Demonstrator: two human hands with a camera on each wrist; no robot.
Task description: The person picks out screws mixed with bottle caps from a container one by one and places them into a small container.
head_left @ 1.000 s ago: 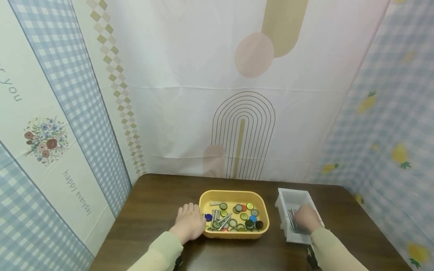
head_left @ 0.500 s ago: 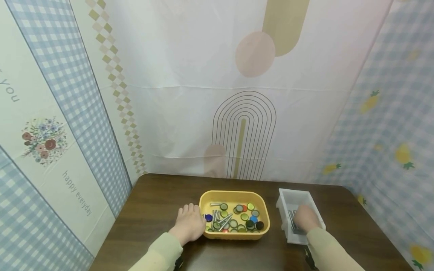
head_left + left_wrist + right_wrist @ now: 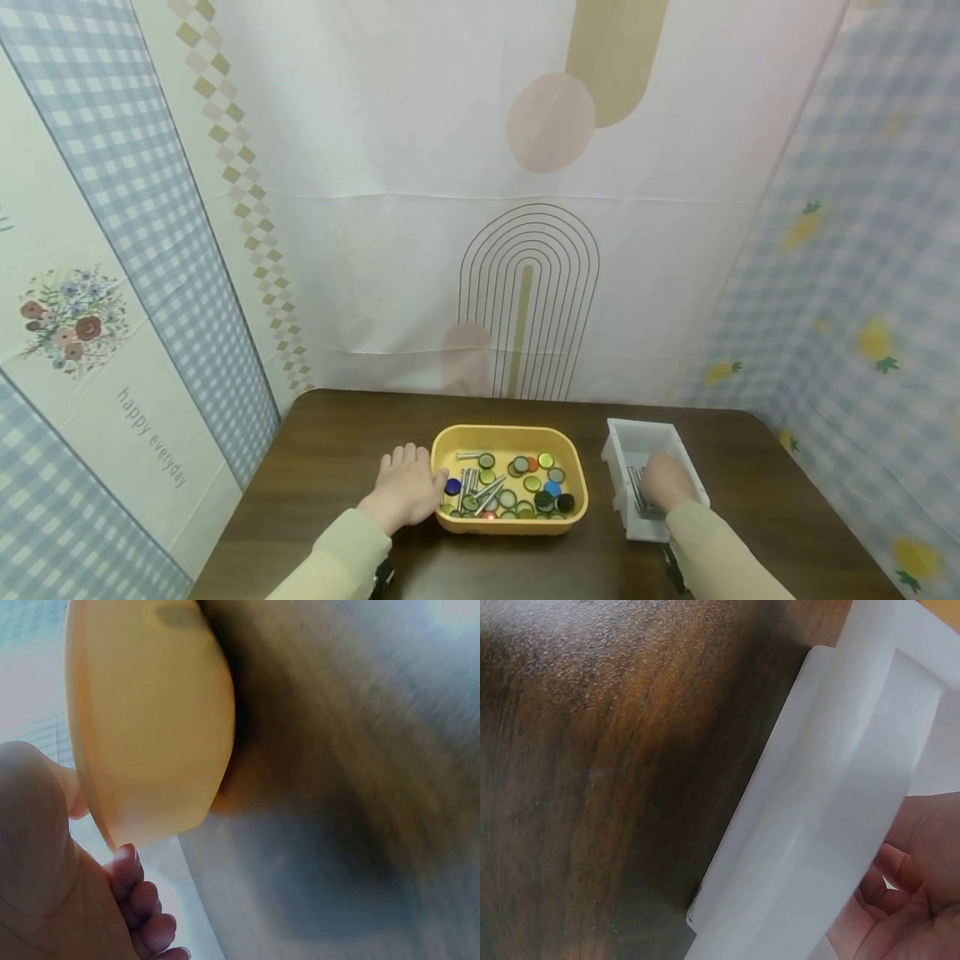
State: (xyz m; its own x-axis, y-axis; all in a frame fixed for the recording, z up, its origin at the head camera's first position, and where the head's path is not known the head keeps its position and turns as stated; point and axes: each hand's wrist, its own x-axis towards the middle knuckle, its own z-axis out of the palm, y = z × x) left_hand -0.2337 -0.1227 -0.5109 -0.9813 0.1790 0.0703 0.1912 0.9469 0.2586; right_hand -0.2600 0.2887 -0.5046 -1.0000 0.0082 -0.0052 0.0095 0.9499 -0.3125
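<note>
My left hand (image 3: pixel 405 492) grips the left end of a yellow plastic tub (image 3: pixel 510 527), with the thumb over the rim and the fingers on the outside. Inside the tub lie bottle caps (image 3: pixel 507 498) in several colours, mixed with silver nail-like rods (image 3: pixel 491 493). To its right stands a white plastic bin (image 3: pixel 643 528) holding more silver rods (image 3: pixel 639 490). My right hand (image 3: pixel 666 482) reaches down into this bin at the rods. In the right wrist view, its curled fingers (image 3: pixel 900 900) show behind the bin's wall (image 3: pixel 855 802); what lies between the fingertips is hidden.
Both containers stand apart on a dark brown wooden table (image 3: pixel 352 425). A patterned white cloth (image 3: pixel 405 275) hangs behind the table's back edge. Checked cloths (image 3: pixel 795 333) hang at both sides.
The head view has turned slightly to the right, so everything sits a little further left. My right hand stays inside the white bin, and my left hand keeps its hold on the tub.
</note>
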